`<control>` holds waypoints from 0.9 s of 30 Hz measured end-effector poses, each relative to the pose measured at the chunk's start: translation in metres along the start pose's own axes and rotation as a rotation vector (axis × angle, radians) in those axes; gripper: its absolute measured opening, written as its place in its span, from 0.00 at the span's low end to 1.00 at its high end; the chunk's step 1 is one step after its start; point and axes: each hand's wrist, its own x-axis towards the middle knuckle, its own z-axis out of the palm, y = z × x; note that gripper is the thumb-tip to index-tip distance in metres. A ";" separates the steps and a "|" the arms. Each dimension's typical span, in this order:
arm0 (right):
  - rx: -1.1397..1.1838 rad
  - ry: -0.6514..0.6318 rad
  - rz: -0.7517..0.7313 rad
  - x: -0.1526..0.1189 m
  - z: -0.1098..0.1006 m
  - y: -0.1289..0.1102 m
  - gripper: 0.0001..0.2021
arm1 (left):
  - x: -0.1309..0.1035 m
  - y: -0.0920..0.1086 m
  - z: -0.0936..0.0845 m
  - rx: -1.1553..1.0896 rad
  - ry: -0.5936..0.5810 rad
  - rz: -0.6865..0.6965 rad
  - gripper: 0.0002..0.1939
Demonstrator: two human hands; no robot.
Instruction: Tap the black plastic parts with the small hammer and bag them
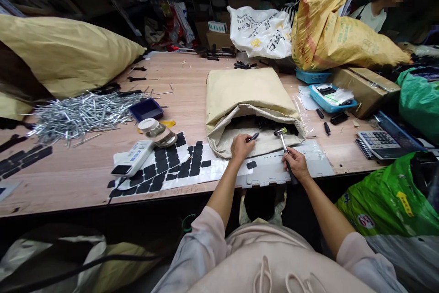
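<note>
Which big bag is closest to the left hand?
The beige sack in the middle of the table, with the left hand at its open mouth; the yellow sack and white printed bag sit farther back.

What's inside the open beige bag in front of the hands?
In the mouth of the beige bag, some black pieces show, too dark to identify. Anything deeper is covered by the bag's upper side.

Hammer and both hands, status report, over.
Left hand: pinching small black piece. Right hand: gripping hammer, head near open sack. Black patch lying between forearms.
</note>
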 end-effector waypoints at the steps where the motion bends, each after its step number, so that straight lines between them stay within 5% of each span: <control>1: -0.008 -0.003 -0.005 0.000 0.000 0.000 0.27 | -0.010 -0.002 0.002 -0.006 -0.039 0.057 0.12; 5: -0.079 -0.007 -0.053 -0.004 0.002 0.000 0.29 | -0.034 -0.004 0.011 0.008 -0.042 0.199 0.12; 17: -0.442 -0.069 -0.234 -0.042 0.010 -0.011 0.24 | -0.032 -0.006 0.016 -0.039 -0.039 0.177 0.12; 27: -0.597 -0.037 -0.396 -0.044 0.018 -0.014 0.21 | -0.032 -0.003 0.014 -0.040 -0.049 0.160 0.13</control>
